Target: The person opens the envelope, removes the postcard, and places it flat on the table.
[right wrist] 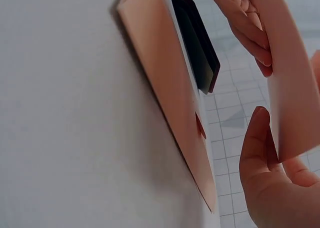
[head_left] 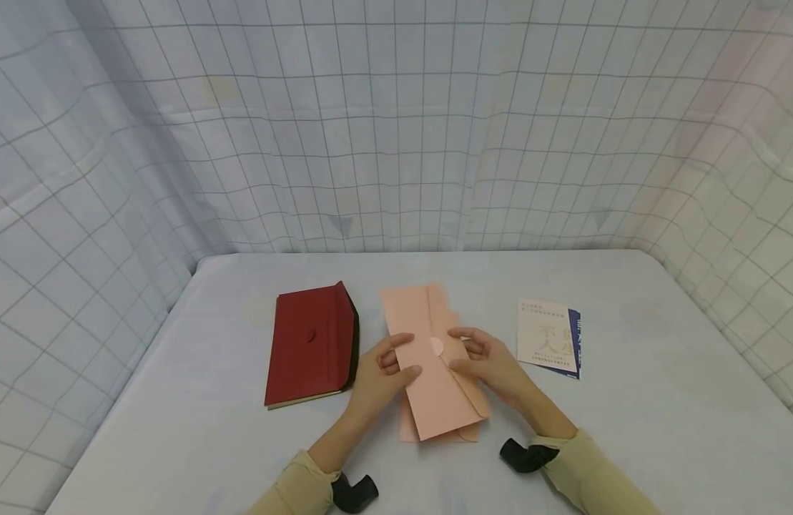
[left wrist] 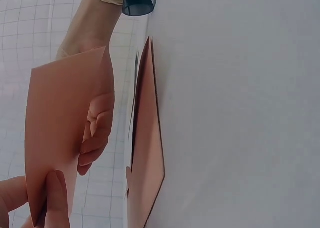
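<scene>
A peach-pink envelope [head_left: 428, 397] with a round pale seal [head_left: 437, 346] on its flap is held up above the table. My left hand [head_left: 378, 379] pinches its left edge between thumb and fingers. At the opposite edge my right hand [head_left: 495, 365] grips it the same way. Underneath, more peach envelope [head_left: 407, 429] pokes out below and to the right; how many lie there is hidden. The left wrist view shows the raised envelope [left wrist: 62, 118] apart from the one on the table [left wrist: 148, 153]. From the right wrist the held envelope [right wrist: 295, 88] appears nearly edge-on.
Left of the hands lies a dark red flap-cover folder or notebook [head_left: 299, 347]. To the right, a cream printed card [head_left: 544, 336] overlaps a dark blue one [head_left: 574, 336]. White gridded curtains [head_left: 396, 143] surround the white table [head_left: 203, 372].
</scene>
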The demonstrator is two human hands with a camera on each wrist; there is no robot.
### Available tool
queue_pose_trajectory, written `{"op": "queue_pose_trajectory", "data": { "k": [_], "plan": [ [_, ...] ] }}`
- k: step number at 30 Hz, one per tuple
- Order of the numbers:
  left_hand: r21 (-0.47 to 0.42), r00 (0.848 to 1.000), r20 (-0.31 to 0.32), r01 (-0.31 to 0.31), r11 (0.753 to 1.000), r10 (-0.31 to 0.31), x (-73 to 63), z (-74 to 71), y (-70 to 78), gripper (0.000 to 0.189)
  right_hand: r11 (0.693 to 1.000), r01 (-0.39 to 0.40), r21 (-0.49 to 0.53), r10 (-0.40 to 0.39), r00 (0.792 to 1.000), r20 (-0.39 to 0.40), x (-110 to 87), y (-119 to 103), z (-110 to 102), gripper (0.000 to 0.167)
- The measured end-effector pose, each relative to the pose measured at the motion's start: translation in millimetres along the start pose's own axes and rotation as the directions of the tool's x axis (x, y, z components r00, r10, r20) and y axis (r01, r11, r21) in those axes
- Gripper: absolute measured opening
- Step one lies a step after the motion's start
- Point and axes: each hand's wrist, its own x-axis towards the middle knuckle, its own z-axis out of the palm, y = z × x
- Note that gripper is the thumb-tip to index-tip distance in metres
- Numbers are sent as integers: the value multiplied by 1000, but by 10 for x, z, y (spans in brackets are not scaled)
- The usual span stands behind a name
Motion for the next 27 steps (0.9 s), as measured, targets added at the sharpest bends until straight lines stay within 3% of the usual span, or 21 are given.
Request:
{"op": "queue_pose_trajectory", "data": {
  "k": [6, 16, 19, 23, 27],
  "plan": [
    [-4, 1000, -17, -5, 1000, 5, -30, 67, 16, 54, 999, 32, -29, -32, 999, -7, -11, -22, 68, 68],
    [-10, 1000, -3, -24, 1000, 24, -59, 83, 20, 54, 969, 110, -223, -130, 988, -80, -12, -18, 100, 61],
    [-12, 1000, -2, -19, 1000, 19, -61, 84, 27, 54, 934, 138, -329, -180, 978, -101, -27, -35, 108, 59],
    [-21, 1000, 1, -21, 1000, 21, -62, 87, 37, 55, 866, 166, -472, -254, 959, -128, -39, -57, 120, 59],
    [-23, 1000, -11, -29, 999, 29, -58, 93, 35, 54, 835, 186, -518, -305, 940, -154, -42, -53, 115, 63]
  ]
}}
